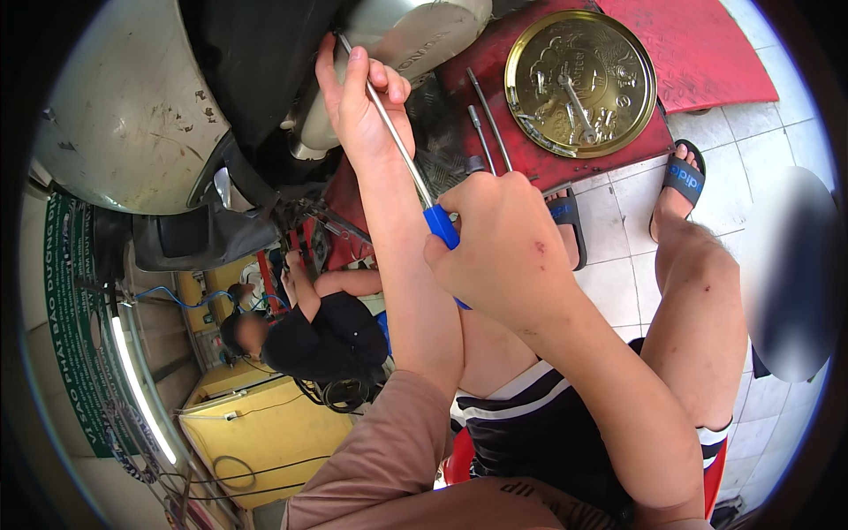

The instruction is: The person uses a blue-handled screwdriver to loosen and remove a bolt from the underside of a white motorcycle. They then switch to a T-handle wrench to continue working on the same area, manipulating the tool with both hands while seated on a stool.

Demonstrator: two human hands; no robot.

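Observation:
My right hand (503,238) is wrapped round the blue handle (441,228) of a long screwdriver. Its thin metal shaft (397,137) runs up and left, across the palm of my left hand (367,102). Thumb and index finger of that hand close on the shaft near its far end, while the other fingers curl loosely. The tip reaches into a dark gap of a scooter, beside a silver-grey cover (411,44); what it touches there is hidden. A worn, light body panel (132,102) of the scooter fills the upper left.
Right of my hands, a round gold-coloured tray (521,124) holding a spanner and small metal parts stands on a red platform (609,161). Two long metal tools (491,119) lie beside it. A person in black (322,353) sits at the left, near a yellow cabinet (265,437).

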